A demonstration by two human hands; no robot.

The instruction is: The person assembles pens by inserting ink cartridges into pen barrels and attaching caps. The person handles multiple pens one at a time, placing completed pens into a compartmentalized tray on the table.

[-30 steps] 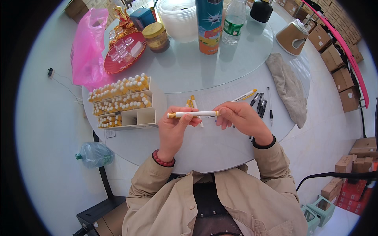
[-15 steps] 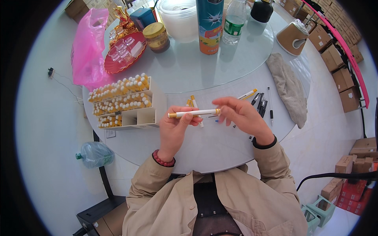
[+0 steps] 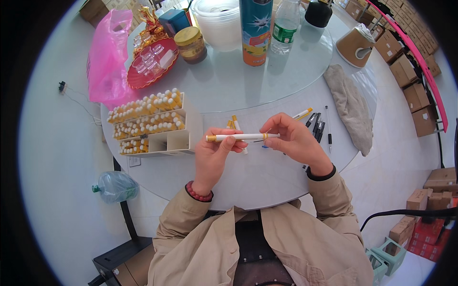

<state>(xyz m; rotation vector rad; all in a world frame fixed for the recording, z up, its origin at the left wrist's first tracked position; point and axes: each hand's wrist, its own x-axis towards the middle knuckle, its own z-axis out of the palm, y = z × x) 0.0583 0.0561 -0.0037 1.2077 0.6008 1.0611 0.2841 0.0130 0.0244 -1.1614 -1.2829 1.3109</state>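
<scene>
In front of me a white pen with a yellow ribbed end (image 3: 247, 137) lies level across both hands. My left hand (image 3: 213, 151) is closed round its left part, thumb on top. At the right end, the fingertips of my right hand (image 3: 299, 144) close on the pale tapered tip; whether a small part sits between them is too fine to make out. Beyond the left hand lie loose yellow-and-white pens (image 3: 235, 122), partly hidden. Left of it stands a cream compartment rack (image 3: 192, 125) packed with pens showing white-and-yellow ends.
Several black pens (image 3: 317, 127) and a yellow-white pen (image 3: 302, 114) lie beyond my right hand. A grey cloth (image 3: 348, 109) rests at the right edge. Farther back are a spray can (image 3: 256, 35), a water bottle (image 3: 285, 33), a jar (image 3: 192, 45) and a red tray (image 3: 136, 82).
My right fingers, spread and blurred beside the pen's right end before, have closed in on its tip. The pale tip now shows. My left hand keeps its hold almost unmoved.
</scene>
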